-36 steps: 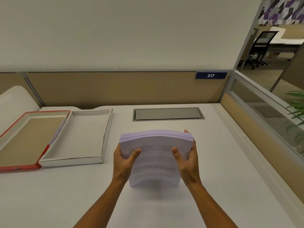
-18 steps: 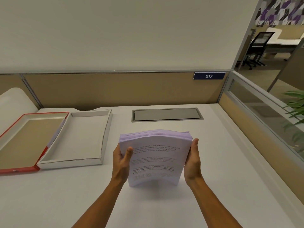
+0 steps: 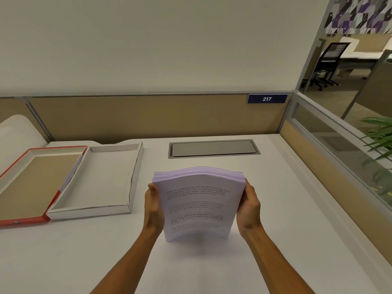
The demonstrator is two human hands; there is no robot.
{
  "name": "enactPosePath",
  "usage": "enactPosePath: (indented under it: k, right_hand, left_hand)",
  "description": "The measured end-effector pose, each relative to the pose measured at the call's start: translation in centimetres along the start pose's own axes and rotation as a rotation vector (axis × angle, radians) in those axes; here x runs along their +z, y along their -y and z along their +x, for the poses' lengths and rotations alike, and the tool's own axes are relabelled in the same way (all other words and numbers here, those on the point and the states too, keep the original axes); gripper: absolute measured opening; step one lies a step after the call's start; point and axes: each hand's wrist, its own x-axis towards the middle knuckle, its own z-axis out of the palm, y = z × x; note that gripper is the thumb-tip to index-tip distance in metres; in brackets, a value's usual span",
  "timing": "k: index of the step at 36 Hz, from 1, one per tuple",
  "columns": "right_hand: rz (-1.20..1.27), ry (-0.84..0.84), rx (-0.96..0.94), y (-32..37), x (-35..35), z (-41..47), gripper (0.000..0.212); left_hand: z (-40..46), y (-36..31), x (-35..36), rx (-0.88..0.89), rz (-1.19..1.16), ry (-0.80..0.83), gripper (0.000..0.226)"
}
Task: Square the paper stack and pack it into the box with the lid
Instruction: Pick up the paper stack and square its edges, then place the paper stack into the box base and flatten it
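Note:
A thick stack of pale lilac printed paper (image 3: 198,203) stands upright on its lower edge on the white desk (image 3: 275,230), bowed slightly toward me. My left hand (image 3: 153,209) presses its left side and my right hand (image 3: 248,209) its right side, palms flat against the edges. The top edges of the sheets look slightly stepped. To the left lies an open white box tray (image 3: 129,183), empty. Beside it, further left, lies a red-edged lid (image 3: 25,220) with its brown inside facing up.
A grey cable hatch (image 3: 214,148) is set into the desk behind the stack. A tan partition with a blue "217" sign (image 3: 266,99) backs the desk. A glass divider and a green plant (image 3: 379,141) are on the right.
Both thumbs have come off the front sheet; my hands now clasp the stack only by its side edges. The stack stays upright in the same spot.

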Motion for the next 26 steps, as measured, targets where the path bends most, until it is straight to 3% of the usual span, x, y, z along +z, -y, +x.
enactPosePath:
  k: [3, 6, 10, 17, 26]
  right_hand:
    - [-0.036, 0.004, 0.0, 0.0, -0.1, 0.0, 0.051]
    - [-0.11, 0.03, 0.026, -0.6, -0.2, -0.1, 0.067]
    - [-0.16, 0.048, 0.111, -3.4, -1.2, -1.4, 0.076]
    - [-0.375, 0.053, 0.105, -7.9, -3.1, -3.6, 0.032]
    - [-0.592, 0.082, 0.074, -8.4, -4.8, -2.1, 0.03]
  left_hand:
    - [0.1, 0.1, -0.2, 0.025, 0.016, 0.006, 0.087]
    - [0.2, 0.4, -0.7, 0.023, 0.073, 0.031, 0.099]
    - [-0.6, 1.7, -1.3, -0.036, 0.143, 0.063, 0.083]
    - [-2.4, 5.1, -2.3, -0.108, 0.241, 0.099, 0.063]
    - [-2.6, 5.7, -2.1, -0.093, 0.325, 0.059, 0.038]
